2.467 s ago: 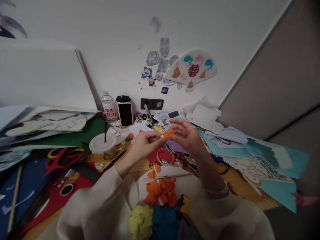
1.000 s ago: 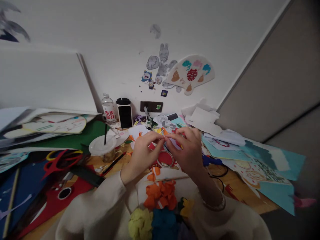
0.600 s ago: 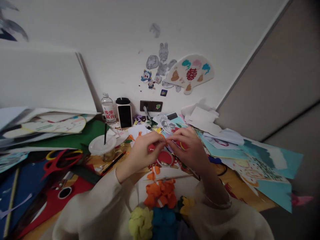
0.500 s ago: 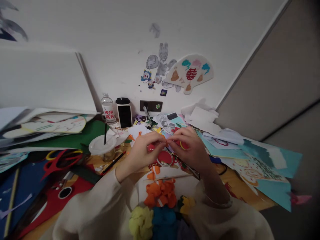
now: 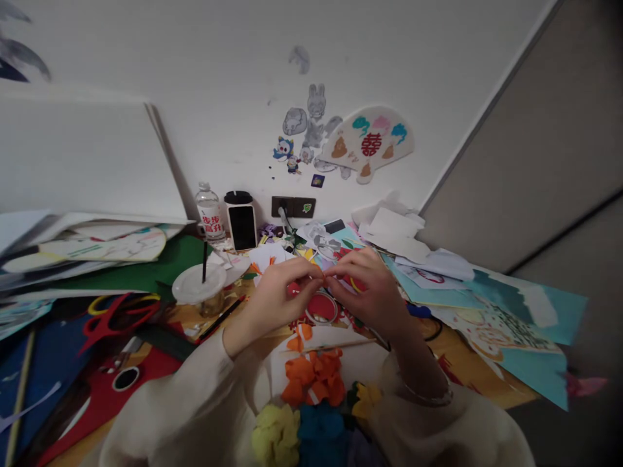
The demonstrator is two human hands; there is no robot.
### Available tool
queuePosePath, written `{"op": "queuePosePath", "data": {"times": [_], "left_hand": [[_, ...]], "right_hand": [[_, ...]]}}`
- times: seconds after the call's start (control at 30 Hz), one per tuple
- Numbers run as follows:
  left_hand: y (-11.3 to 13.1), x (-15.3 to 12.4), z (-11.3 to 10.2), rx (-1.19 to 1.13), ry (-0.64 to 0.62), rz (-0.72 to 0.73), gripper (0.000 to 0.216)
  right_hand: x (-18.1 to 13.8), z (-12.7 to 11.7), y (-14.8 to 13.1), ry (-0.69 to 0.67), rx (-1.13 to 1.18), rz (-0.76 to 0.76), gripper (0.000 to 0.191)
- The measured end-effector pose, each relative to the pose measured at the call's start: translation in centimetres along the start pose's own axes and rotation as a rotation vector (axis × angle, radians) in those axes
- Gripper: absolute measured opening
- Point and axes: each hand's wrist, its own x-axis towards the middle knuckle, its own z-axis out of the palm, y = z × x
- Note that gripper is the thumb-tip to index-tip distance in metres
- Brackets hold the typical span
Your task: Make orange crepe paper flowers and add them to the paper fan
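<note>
My left hand and my right hand meet above the cluttered table, fingertips almost touching. A small red paper piece shows under my left fingers, and more red shows behind my right fingers; my fingers hide most of it, so I cannot tell its shape. Just below my hands lies a roll of tape on red paper. Nearer my body are crumpled orange paper, crumpled yellow paper and crumpled blue paper.
A lidded plastic cup with a straw stands left of my hands, with a water bottle and an upright phone behind it. Red-handled scissors lie at left. Teal paper sheets cover the right side, and a wall rises behind.
The orange strip held earlier is no longer visible between my hands. My hands have closed in toward each other and now pinch red paper. The view has shifted slightly.
</note>
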Motion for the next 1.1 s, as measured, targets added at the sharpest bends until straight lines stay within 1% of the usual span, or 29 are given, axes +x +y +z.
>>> {"op": "queuePosePath", "data": {"times": [0.1, 0.3, 0.4, 0.63, 0.83, 0.97, 1.1], "left_hand": [[0.03, 0.02, -0.03, -0.012, -0.001, -0.005, 0.013], [0.11, -0.02, -0.28, -0.102, -0.019, -0.035, 0.014], [0.14, -0.09, -0.31, -0.100, -0.017, -0.030, 0.013], [0.44, -0.23, -0.07, -0.016, -0.010, 0.041, 0.011], [0.49, -0.37, 0.12, 0.003, 0.021, 0.110, 0.010], [0.55, -0.43, 0.19, 0.031, 0.034, 0.143, 0.014], [0.73, -0.37, 0.25, 0.003, 0.032, 0.141, 0.016]], "right_hand": [[0.02, 0.01, 0.06, -0.006, 0.017, -0.011, 0.005], [0.04, -0.27, 0.30, -0.035, 0.120, 0.017, 0.008], [0.07, -0.39, 0.23, -0.043, 0.144, 0.018, 0.008], [0.15, -0.61, 0.06, -0.113, 0.187, 0.075, 0.005], [-0.03, -0.54, -0.09, -0.072, 0.195, 0.070, 0.012], [-0.14, -0.59, -0.17, -0.084, 0.199, 0.078, 0.017], [-0.16, -0.53, -0.21, -0.078, 0.188, 0.053, 0.015]]}}
